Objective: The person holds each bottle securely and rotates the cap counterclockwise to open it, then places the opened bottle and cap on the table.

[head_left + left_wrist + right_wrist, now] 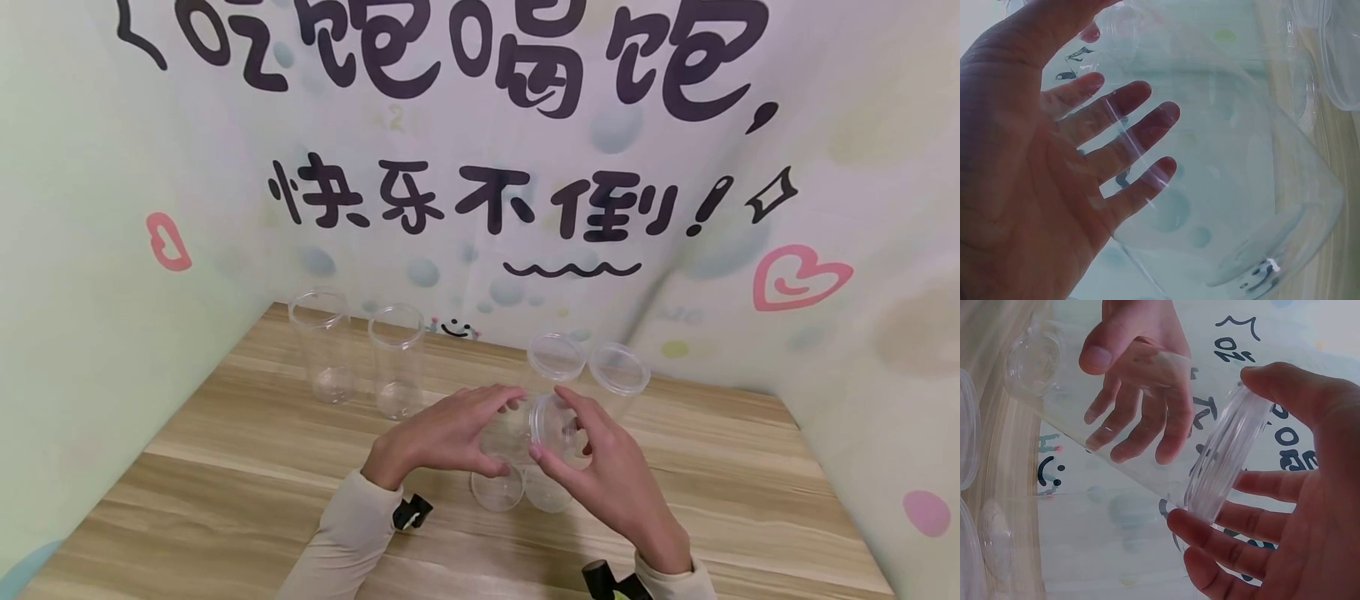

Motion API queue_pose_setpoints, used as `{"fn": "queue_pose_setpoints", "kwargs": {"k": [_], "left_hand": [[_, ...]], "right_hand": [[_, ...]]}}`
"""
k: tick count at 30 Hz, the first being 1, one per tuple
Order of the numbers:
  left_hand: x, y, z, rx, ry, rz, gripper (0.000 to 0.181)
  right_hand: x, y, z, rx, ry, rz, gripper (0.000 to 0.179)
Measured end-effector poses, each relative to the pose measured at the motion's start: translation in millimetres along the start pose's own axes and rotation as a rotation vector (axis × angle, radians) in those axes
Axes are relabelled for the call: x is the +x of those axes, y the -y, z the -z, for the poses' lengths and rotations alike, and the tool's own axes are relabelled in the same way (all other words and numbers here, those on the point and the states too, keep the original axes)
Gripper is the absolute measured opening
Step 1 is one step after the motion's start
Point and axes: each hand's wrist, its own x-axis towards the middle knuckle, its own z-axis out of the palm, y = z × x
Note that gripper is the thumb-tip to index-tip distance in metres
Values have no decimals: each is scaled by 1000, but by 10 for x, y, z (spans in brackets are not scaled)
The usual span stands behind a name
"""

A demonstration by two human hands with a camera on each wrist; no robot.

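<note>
A clear plastic cup (pixel 512 433) is held tilted above the table between both hands. My left hand (pixel 453 433) grips the cup's body, the thumb on one side and the spread fingers on the other; they show through the clear wall in the left wrist view. At the cup's mouth is a clear ridged lid (pixel 1225 456). My right hand (pixel 615 475) holds this lid by its rim between thumb and fingers. Whether the lid is fully seated cannot be told. Below the hands lie two clear round pieces, a left one (pixel 497 489) and a right one (pixel 549 493), apparently lids.
Two clear cups without lids, one far left (pixel 322 346) and one beside it (pixel 397 358), stand upright at the back left. Two more with lidded tops (pixel 557 357) stand at the back right, partly behind my hands. A printed backdrop (pixel 480 125) rises behind the wooden table (pixel 247 483).
</note>
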Motion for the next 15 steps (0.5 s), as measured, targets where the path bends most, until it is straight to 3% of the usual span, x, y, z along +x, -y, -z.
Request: {"fn": "queue_pose_setpoints", "kwargs": {"k": [15], "left_hand": [[-16,-7,20,-25,4,-5,86]], "right_hand": [[4,-20,19,41,-2,60,71]]}}
